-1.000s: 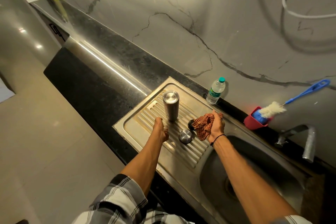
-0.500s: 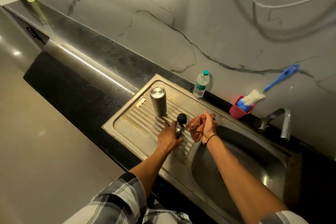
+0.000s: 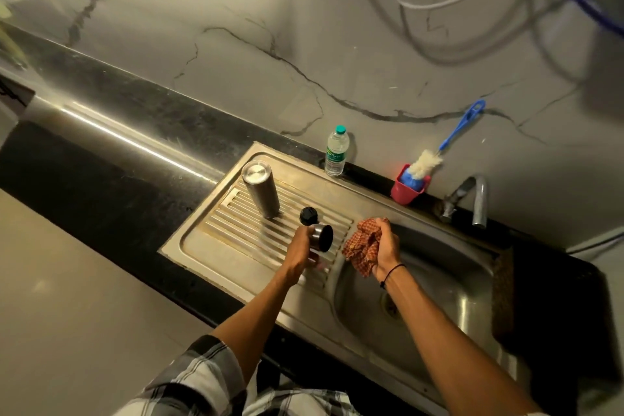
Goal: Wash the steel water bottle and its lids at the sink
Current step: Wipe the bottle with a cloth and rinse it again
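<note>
Dim warm light, countertop (image 3: 111,132) glare streak, blurred warped edges.

The left hand (image 3: 300,252) held a steel lid (image 3: 320,237) above the drainboard (image 3: 216,240); at its 3 o'clock, the right hand (image 3: 385,252) gripped a cloth (image 3: 361,243).

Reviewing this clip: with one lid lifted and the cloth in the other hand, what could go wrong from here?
1. The left hand holds the steel lid above the ribbed drainboard; if wet, it might slip and drop.
2. The black lid sits just behind it and could be knocked.
3. The steel bottle stands on the ridges, so a bump might topple it. The right hand grips the cloth, so it isn't free to catch anything.
</note>
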